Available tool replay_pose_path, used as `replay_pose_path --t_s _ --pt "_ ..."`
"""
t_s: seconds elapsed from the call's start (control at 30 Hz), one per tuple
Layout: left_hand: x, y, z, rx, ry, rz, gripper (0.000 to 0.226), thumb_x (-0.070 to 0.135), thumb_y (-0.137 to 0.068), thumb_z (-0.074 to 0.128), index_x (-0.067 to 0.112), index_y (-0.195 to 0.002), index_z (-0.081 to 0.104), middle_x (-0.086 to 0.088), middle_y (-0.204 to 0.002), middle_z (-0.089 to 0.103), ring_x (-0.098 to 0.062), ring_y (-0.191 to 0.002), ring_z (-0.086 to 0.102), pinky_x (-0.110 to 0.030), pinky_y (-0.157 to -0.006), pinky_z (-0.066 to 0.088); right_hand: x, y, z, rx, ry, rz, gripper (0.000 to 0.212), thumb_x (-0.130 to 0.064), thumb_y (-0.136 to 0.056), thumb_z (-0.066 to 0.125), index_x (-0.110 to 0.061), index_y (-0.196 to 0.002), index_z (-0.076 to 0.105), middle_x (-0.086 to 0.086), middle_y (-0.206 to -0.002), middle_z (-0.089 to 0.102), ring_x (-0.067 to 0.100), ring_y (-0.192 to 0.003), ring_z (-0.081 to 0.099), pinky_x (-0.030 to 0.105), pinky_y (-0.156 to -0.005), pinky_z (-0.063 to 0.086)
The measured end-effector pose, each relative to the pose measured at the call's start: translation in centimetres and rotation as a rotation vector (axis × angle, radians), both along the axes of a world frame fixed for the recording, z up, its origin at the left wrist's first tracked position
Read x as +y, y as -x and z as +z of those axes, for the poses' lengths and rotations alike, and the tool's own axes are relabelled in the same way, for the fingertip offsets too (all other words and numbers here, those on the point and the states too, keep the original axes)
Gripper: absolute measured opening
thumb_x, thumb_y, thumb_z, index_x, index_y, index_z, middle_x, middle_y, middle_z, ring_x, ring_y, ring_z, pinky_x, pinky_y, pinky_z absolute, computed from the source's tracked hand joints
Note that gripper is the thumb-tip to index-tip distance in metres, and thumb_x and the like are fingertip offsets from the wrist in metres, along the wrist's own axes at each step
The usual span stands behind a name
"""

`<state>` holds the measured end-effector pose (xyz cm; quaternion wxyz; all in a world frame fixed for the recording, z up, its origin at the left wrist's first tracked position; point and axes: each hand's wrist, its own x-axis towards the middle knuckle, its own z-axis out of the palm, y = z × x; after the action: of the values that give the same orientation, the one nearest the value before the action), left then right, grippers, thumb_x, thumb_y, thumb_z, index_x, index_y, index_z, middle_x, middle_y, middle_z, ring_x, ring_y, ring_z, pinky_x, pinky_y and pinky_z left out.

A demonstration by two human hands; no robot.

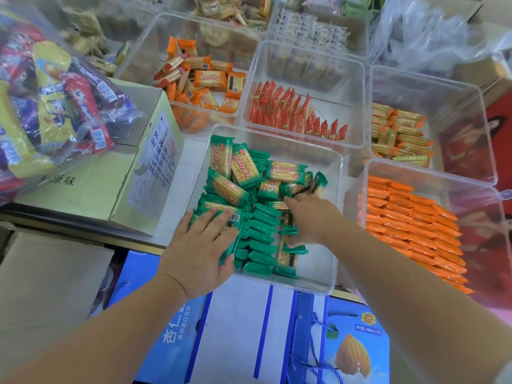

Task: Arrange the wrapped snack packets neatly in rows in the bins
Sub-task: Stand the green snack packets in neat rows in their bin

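Observation:
A clear plastic bin [331, 273] in front of me holds green-wrapped cracker packets [243, 173]: several stand on edge in a row along its left side, others lie in a loose heap at the back. My left hand [202, 245] lies flat with spread fingers on the packets at the near left of the bin, thumb against the row's near end. My right hand [310, 217] reaches into the middle of the bin and its fingers curl round a green packet [289, 231] beside the row.
Other clear bins surround it: orange packets in rows [410, 217] at right, red packets [291, 112] behind, loose orange packets [205, 79] back left, yellow-green packets [399, 134] back right. A cardboard box [116, 173] with a bag of sweets [55, 101] stands left. Blue gift boxes [249, 328] lie below.

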<state>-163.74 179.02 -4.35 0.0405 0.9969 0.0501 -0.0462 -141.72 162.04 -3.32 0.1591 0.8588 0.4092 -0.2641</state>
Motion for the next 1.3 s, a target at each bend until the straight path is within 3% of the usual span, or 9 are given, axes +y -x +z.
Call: replay_pose_path --t_s 0.1,0.17,0.23,0.5,0.73,0.83,0.97,1.1,1.3 --pt "0.0 0.0 -0.1 -0.007 0.0 -0.002 0.049 0.046 -0.086 0.043 0.022 -0.125 0.062 -0.007 -0.15 0.049 -0.032 -0.136 0.046 -0.062 -0.112 0.031 0.9 -0.1 -0.8 0.045 -0.038 -0.048 0.047 -0.035 -0.083 0.07 -0.012 -0.119 0.052 0.009 -0.111 0.056 0.027 -0.103 0.053 0.036 -0.077 0.049" --pt "0.0 0.0 -0.2 -0.012 -0.003 -0.003 0.049 0.046 -0.086 0.044 0.022 -0.125 0.061 -0.007 -0.15 0.049 -0.032 -0.136 0.045 -0.061 -0.112 0.03 1.5 -0.5 -0.5 0.074 -0.017 -0.052 0.029 -0.023 -0.08 0.072 -0.007 -0.1 0.057 0.008 -0.096 0.056 0.021 -0.09 0.044 0.03 -0.064 0.04" --pt "0.1 0.0 -0.3 -0.018 -0.003 -0.004 0.048 0.046 -0.085 0.045 0.022 -0.125 0.061 -0.007 -0.15 0.049 -0.032 -0.136 0.045 -0.061 -0.112 0.029 1.8 -1.0 -0.5 0.114 0.009 -0.089 0.031 -0.027 -0.077 0.077 -0.006 -0.095 0.064 0.007 -0.089 0.058 0.018 -0.086 0.04 0.031 -0.061 0.041" --pt "0.1 0.0 -0.4 -0.024 -0.002 -0.006 0.048 0.045 -0.084 0.046 0.022 -0.124 0.06 -0.007 -0.149 0.048 -0.032 -0.136 0.045 -0.061 -0.112 0.029 2.1 -1.3 -0.9 0.363 -0.159 -0.238 0.057 -0.027 -0.082 0.077 -0.019 -0.127 0.042 0.008 -0.1 0.064 0.025 -0.085 0.062 0.043 -0.073 0.054" --pt "0.0 0.0 -0.1 -0.018 0.002 -0.004 0.048 0.045 -0.085 0.046 0.022 -0.124 0.061 -0.008 -0.149 0.049 -0.033 -0.135 0.046 -0.061 -0.112 0.031 2.1 -2.7 0.4 0.356 -0.207 -0.222 0.055 -0.035 -0.099 0.059 -0.018 -0.149 0.045 0.009 -0.15 0.049 0.031 -0.13 0.05 0.035 -0.099 0.042" --pt "0.0 0.0 0.1 -0.013 0.003 -0.004 0.048 0.045 -0.085 0.045 0.021 -0.123 0.061 -0.008 -0.149 0.05 -0.033 -0.134 0.047 -0.062 -0.111 0.032 2.5 -2.7 0.3 0.363 -0.248 -0.258 0.04 -0.04 -0.101 0.054 -0.012 -0.129 0.06 0.011 -0.122 0.064 0.033 -0.11 0.06 0.035 -0.081 0.048" --pt "0.0 -0.1 0.3 0.007 0.004 -0.002 0.049 0.045 -0.085 0.044 0.021 -0.124 0.062 -0.008 -0.148 0.051 -0.033 -0.134 0.048 -0.062 -0.111 0.032 3.3 -1.1 -0.5 0.396 -0.324 -0.298 0.051 -0.039 -0.104 0.046 -0.011 -0.147 0.046 0.015 -0.145 0.053 0.033 -0.128 0.051 0.028 -0.091 0.037" --pt "-0.1 -0.1 0.5 0.031 -0.001 -0.001 0.05 0.046 -0.086 0.043 0.022 -0.125 0.062 -0.007 -0.148 0.05 -0.033 -0.134 0.048 -0.062 -0.11 0.033 3.2 0.3 -1.9 0.355 -0.397 -0.338 0.047 -0.033 -0.107 0.042 -0.011 -0.149 0.044 0.017 -0.145 0.053 0.034 -0.129 0.051 0.032 -0.097 0.041" --pt "0.0 -0.1 0.5 0.022 -0.008 -0.004 0.05 0.046 -0.085 0.044 0.022 -0.125 0.063 -0.007 -0.147 0.052 -0.033 -0.133 0.049 -0.062 -0.11 0.034 3.0 0.1 -2.5 0.099 -0.448 -0.306 0.044 -0.05 -0.1 0.051 -0.023 -0.133 0.062 0.006 -0.115 0.062 0.027 -0.102 0.061 0.036 -0.08 0.053"
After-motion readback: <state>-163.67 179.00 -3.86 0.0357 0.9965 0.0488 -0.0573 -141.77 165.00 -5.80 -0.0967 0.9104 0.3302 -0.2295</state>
